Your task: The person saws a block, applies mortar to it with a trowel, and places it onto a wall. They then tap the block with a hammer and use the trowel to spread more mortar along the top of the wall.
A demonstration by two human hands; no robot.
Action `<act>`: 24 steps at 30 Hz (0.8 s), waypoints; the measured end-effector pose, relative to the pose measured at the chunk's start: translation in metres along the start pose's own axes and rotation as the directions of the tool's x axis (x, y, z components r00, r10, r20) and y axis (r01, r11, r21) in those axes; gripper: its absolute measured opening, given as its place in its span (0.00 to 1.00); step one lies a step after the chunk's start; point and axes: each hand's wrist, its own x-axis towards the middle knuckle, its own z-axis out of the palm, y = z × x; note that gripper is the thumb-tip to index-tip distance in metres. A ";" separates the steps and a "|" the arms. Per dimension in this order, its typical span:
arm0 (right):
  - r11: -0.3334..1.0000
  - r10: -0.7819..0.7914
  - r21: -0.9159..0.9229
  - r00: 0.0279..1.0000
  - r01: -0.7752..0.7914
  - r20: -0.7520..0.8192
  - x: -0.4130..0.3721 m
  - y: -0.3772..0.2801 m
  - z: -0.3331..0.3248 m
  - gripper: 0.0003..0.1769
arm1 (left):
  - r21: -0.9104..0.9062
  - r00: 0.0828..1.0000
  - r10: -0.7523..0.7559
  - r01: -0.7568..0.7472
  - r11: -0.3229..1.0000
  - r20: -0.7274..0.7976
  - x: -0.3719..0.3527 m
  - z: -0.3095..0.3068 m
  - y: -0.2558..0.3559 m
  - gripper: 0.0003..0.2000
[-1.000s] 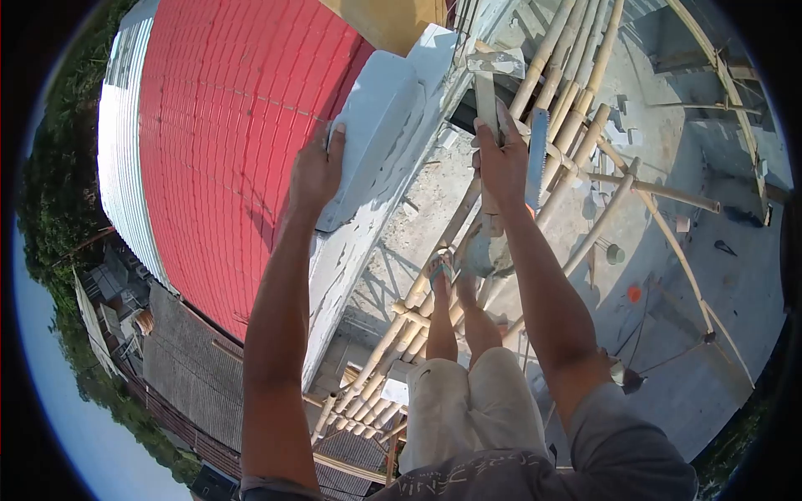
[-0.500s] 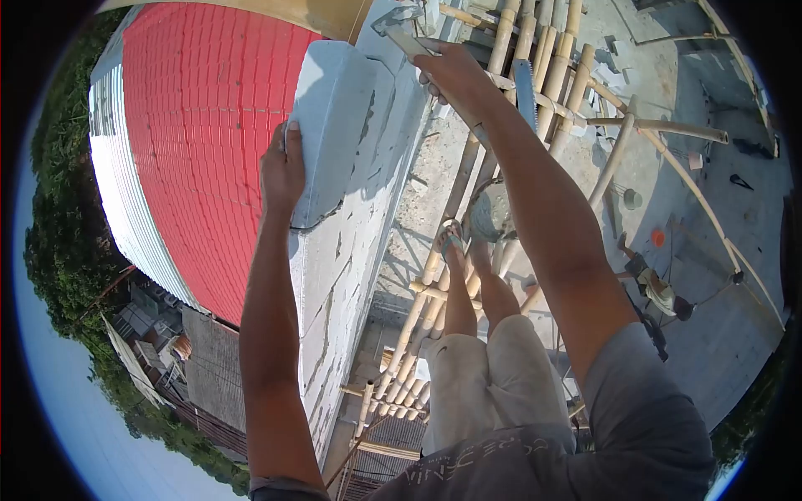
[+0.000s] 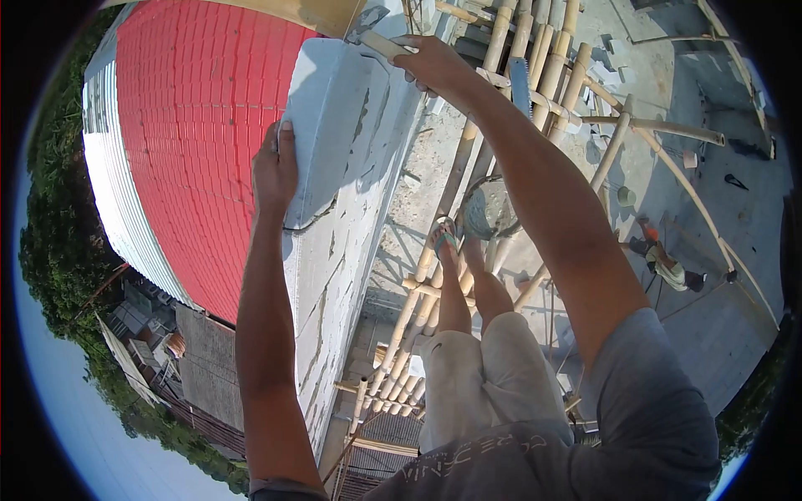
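A pale, light-grey concrete block [image 3: 327,134] lies on top of the block wall [image 3: 322,267], with a dark, uneven joint at its near end. My left hand [image 3: 276,171] grips the block's outer left edge, thumb against the face and fingers partly hidden on the far side. In my right hand [image 3: 430,65] is a hammer [image 3: 380,43] with a pale handle, my fingers closed around it. Its grey metal head is over the far end of the block; whether it touches cannot be seen.
Bamboo scaffold poles [image 3: 434,288] run beneath my feet. On them are a round mortar bucket [image 3: 490,209] and a handsaw [image 3: 520,83]. A red tiled roof [image 3: 196,108] lies beyond the wall on the left. Far below right, another person [image 3: 668,265] is bent over.
My right hand has brought the hammer left and slightly down toward the block's far end. My left hand keeps its hold on the block. The person below has shifted.
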 end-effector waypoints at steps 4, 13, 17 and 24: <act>0.966 0.091 0.254 0.974 -0.036 -0.206 -0.022 0.053 0.020 0.31 | 0.010 0.999 -0.033 0.033 0.999 -0.002 -0.004 -0.002 0.007 0.29; 0.910 0.236 0.393 0.945 -0.134 -0.225 -0.136 0.157 0.057 0.29 | 0.061 0.999 -0.026 0.028 0.998 -0.033 -0.001 0.001 -0.003 0.29; 0.884 0.326 0.413 0.922 -0.219 -0.209 -0.189 0.184 0.046 0.29 | 0.062 0.999 -0.022 0.024 0.998 -0.027 0.000 0.003 -0.007 0.30; 0.891 0.450 0.175 0.861 -0.418 -0.237 -0.251 0.195 0.009 0.27 | -0.060 0.999 -0.035 0.036 0.998 0.024 0.000 0.004 -0.008 0.32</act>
